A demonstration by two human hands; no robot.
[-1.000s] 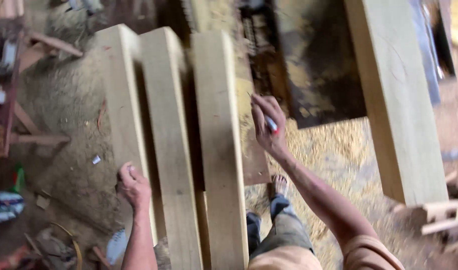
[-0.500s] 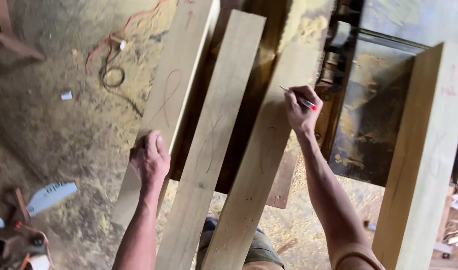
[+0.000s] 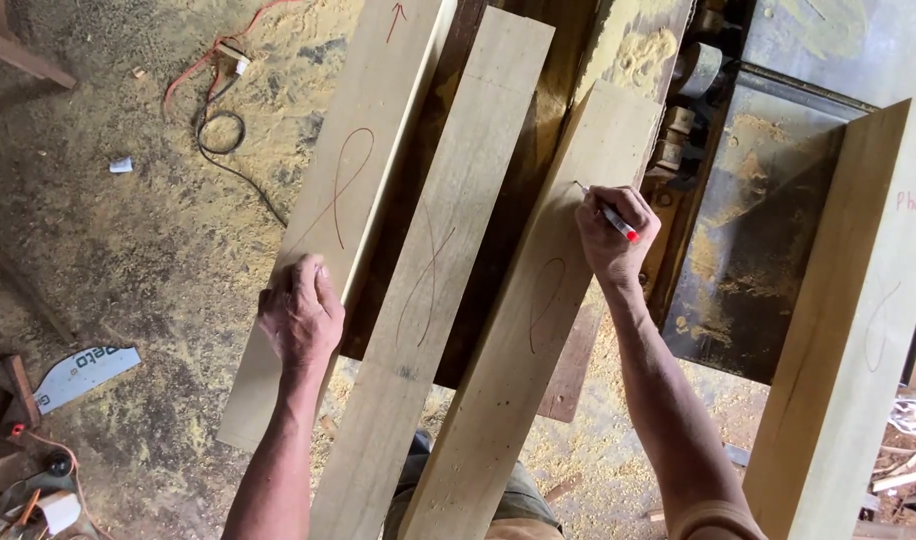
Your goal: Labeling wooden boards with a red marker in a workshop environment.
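While left hand (image 3: 300,315) steadies a plank (image 3: 328,215), right hand (image 3: 614,237) marks another (image 3: 538,310).

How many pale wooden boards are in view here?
4: the left board under the left hand, the middle board, the board being marked by the right hand, and the far-right board.

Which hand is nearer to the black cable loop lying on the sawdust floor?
Left. The left hand rests on the leftmost plank, below and right of the cable loop. The right hand, with a marker, is two planks farther right.
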